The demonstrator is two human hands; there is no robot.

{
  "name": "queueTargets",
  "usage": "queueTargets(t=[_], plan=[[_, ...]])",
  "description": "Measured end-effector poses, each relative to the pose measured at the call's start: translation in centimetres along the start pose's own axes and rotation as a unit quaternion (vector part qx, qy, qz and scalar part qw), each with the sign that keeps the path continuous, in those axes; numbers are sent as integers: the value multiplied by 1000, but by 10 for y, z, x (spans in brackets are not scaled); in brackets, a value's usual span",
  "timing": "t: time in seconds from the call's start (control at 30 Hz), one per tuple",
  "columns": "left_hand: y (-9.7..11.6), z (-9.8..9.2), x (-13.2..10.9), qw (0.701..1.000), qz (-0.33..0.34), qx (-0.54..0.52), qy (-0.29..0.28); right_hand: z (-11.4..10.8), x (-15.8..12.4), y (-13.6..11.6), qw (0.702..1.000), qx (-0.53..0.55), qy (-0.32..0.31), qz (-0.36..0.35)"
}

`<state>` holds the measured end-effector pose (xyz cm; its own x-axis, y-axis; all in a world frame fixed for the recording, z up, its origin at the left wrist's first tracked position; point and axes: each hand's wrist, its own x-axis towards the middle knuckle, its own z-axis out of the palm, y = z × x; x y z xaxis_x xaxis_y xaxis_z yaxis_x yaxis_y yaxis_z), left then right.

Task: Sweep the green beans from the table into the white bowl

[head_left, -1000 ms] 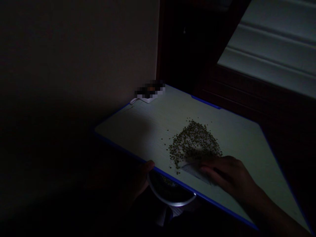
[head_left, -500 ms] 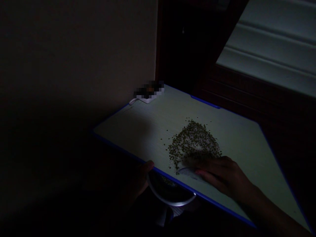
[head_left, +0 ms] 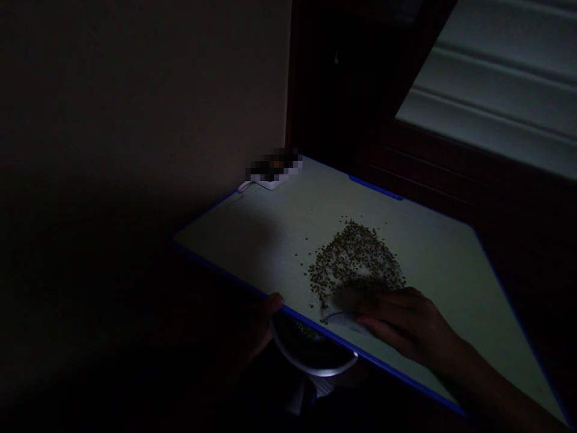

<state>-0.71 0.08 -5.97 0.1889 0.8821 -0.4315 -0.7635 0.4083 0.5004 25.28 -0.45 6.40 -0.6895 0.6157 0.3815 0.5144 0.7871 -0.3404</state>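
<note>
Seeds [head_left: 356, 261] heaped in a rough triangle on the table [head_left: 234, 240], small, dark and greenish, with strays scattered around the rim! The pile's long axis runs from the near edge toward the far edge, its narrow tip pointing at the far edge and its broad base facing the near edge, just above the blue edging [head_left: 374, 415].

Right at that base comes the right hand [head_left: 406, 325], fingers curled and half closed over a pale card [head_left: 340, 317] lying low against the tabletop. Its thin edge is touching the seeds at the pile's near left, but whether the fingers actually grip it or only press down, I can't tell from here.

Over on the near edge, the left hand [head_left: 256, 331] curves around the blue edging, thumb up over the top. Just under it sits a round bowl [head_left: 315, 364], pale rim catching the light, tucked below the table edge and beside the seeds' near corner. Does the hand hold that bowl? Too dark to call it — the inside is lost in shadow as well.

Plenty of pale tabletop runs left of the pile toward the wall [head_left: 135, 120], more to the right, and a strip lies beyond the tip. Far corner: a small white object [head_left: 270, 179], blurred out.
</note>
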Motion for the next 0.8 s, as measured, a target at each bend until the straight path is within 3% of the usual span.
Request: queueTargets(t=[0.57, 0.8], plan=[[1, 5, -2, 997, -16, 21, 75, 5, 2, -3, 1000, 20, 1, 15], [2, 8, -3, 993, 23, 21, 113, 5, 1, -2, 999, 26, -10, 19]])
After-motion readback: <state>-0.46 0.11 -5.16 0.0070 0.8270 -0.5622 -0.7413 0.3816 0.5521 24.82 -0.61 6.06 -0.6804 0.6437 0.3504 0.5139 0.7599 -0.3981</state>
